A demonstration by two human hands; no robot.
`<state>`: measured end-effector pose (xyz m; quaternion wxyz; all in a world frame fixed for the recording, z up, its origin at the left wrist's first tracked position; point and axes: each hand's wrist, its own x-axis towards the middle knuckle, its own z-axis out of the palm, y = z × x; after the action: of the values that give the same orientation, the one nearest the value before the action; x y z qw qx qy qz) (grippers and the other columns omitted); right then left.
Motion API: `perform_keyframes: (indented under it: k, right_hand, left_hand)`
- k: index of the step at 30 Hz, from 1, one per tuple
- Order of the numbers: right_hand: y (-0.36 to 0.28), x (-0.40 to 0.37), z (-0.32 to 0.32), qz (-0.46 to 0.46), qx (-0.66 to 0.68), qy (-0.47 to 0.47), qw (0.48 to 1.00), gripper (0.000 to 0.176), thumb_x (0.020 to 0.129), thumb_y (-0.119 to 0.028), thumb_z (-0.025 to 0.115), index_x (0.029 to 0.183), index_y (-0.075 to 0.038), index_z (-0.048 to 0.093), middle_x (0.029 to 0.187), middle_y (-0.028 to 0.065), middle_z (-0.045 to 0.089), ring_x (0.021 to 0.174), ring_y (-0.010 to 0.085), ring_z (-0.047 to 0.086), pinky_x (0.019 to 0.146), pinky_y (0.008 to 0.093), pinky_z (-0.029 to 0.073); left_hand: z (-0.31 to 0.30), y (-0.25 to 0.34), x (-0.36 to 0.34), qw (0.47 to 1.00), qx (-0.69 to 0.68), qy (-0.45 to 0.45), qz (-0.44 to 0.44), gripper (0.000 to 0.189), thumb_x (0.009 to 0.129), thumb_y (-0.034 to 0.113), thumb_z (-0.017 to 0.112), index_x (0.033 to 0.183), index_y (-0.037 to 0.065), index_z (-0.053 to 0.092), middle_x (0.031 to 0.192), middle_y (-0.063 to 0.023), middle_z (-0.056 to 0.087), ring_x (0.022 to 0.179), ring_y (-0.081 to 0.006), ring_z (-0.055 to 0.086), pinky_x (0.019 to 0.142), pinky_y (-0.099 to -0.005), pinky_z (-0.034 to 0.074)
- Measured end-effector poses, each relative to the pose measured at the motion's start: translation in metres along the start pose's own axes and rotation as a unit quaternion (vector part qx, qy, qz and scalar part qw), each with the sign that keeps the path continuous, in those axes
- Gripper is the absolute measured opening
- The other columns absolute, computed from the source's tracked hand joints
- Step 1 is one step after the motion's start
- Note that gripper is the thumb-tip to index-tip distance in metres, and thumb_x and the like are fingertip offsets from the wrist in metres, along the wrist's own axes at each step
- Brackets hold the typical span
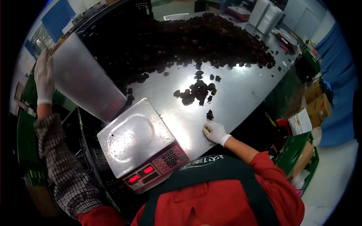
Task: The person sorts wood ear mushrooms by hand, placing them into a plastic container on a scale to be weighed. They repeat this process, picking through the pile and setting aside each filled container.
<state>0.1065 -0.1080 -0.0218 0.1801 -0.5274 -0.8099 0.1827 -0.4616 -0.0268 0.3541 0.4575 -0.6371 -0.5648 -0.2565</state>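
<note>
My left hand [44,77], in a white glove, lies with straight fingers along the outer side of a tilted translucent plastic bin [85,75]; its thumb is hard to make out. On the steel table [241,88], my gloved right hand [215,132] rests with curled fingers. Just beyond its knuckles is a small dark, wrinkled piece [210,114]; whether the fingers hold anything is hidden. A loose cluster of similar pieces [198,92] lies farther up. Between my hands stands a digital scale [135,135] with a bare metal pan and lit red digits.
A large heap of dark pieces [203,41] covers the table's far side. White foam boxes [266,17] stand at the back right. Dark crates [88,150] are left of the scale. A green crate [301,162] with cardboard sits at right, below a blue curtain [339,83].
</note>
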Motion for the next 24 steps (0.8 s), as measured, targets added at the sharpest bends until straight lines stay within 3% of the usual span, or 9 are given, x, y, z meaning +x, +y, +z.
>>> perform_keyframes:
  k: [2,6,7,9,11,14,19,22,24]
  right_hand:
    - [0.002,-0.004,-0.006,-0.046,-0.033,-0.029,0.998,0.007,0.081,-0.017,0.063,0.082,-0.01,0.063,0.079,0.0096,0.061,0.074,0.0314,0.061,0.067,0.0387,0.05]
    - [0.015,-0.018,-0.027,-0.092,0.148,0.027,0.984,0.012,0.084,-0.014,0.061,0.09,-0.005,0.064,0.078,0.0138,0.061,0.072,0.0305,0.061,0.066,0.0356,0.049]
    - [0.021,-0.023,-0.031,-0.056,0.169,0.02,0.984,0.014,0.086,-0.014,0.06,0.092,-0.002,0.065,0.078,0.0153,0.061,0.073,0.0306,0.061,0.067,0.0347,0.049]
    - [0.033,-0.026,-0.042,0.044,0.215,0.036,0.975,0.015,0.087,-0.015,0.06,0.092,-0.002,0.066,0.079,0.0151,0.062,0.074,0.0311,0.061,0.068,0.0355,0.049]
    - [0.05,-0.024,-0.056,0.077,0.22,0.06,0.971,0.016,0.087,-0.016,0.06,0.092,-0.002,0.067,0.081,0.0155,0.063,0.072,0.0323,0.06,0.068,0.0375,0.049]
    - [0.064,0.0,-0.08,0.113,0.205,-0.001,0.972,0.019,0.09,-0.019,0.055,0.097,-0.004,0.064,0.096,0.0155,0.063,0.09,0.034,0.061,0.081,0.0375,0.049]
    - [0.078,0.059,-0.061,-0.023,0.088,0.003,0.996,0.023,0.086,-0.019,0.056,0.106,-0.008,0.061,0.096,0.0128,0.061,0.085,0.0308,0.063,0.076,0.0396,0.051]
    - [0.085,0.085,-0.047,-0.062,-0.003,-0.021,0.998,0.02,0.085,-0.02,0.057,0.102,-0.01,0.061,0.093,0.0119,0.06,0.081,0.0286,0.064,0.07,0.0398,0.052]
    - [0.089,0.095,-0.038,-0.079,-0.018,-0.024,0.996,0.017,0.085,-0.021,0.058,0.097,-0.01,0.06,0.092,0.0116,0.059,0.079,0.0275,0.064,0.066,0.04,0.052]
  left_hand:
    - [0.023,-0.007,0.022,0.967,-0.009,-0.226,-0.115,0.051,0.1,0.038,0.038,0.139,0.005,0.042,0.142,-0.016,0.044,0.131,-0.0313,0.041,0.108,-0.039,0.032]
    - [0.039,-0.035,0.053,0.918,-0.043,-0.35,-0.181,0.047,0.098,0.025,0.042,0.139,0.002,0.041,0.141,-0.0162,0.045,0.131,-0.0301,0.041,0.107,-0.0356,0.033]
    - [0.053,-0.059,0.051,0.921,0.026,-0.349,-0.168,0.043,0.097,0.022,0.043,0.135,0.002,0.045,0.136,-0.0163,0.05,0.128,-0.0298,0.045,0.104,-0.0362,0.035]
    - [0.051,-0.07,0.063,0.883,0.027,-0.426,-0.197,0.029,0.093,0.02,0.051,0.11,-0.001,0.061,0.102,-0.0177,0.064,0.097,-0.0314,0.06,0.085,-0.039,0.045]
    - [0.059,-0.1,0.065,0.891,0.022,-0.41,-0.191,0.026,0.088,0.022,0.057,0.101,-0.001,0.063,0.092,-0.0171,0.064,0.089,-0.032,0.061,0.078,-0.0397,0.047]
    - [0.047,-0.087,0.082,0.896,0.121,-0.388,-0.179,0.03,0.081,0.028,0.066,0.087,-0.001,0.059,0.08,-0.0173,0.062,0.079,-0.0316,0.062,0.073,-0.041,0.047]
    - [0.023,-0.066,0.08,0.94,0.139,-0.271,-0.153,0.034,0.085,0.032,0.067,0.085,0.0,0.055,0.078,-0.0139,0.059,0.069,-0.0255,0.058,0.07,-0.0347,0.046]
    - [-0.056,0.023,0.048,0.974,0.141,-0.173,-0.031,0.029,0.09,0.029,0.063,0.091,0.001,0.058,0.08,-0.0109,0.06,0.071,-0.0198,0.058,0.07,-0.0314,0.047]
    - [-0.105,0.107,0.001,0.977,0.106,-0.129,-0.135,0.024,0.091,0.025,0.063,0.094,0.002,0.059,0.08,-0.0071,0.06,0.072,-0.0155,0.057,0.069,-0.0289,0.048]
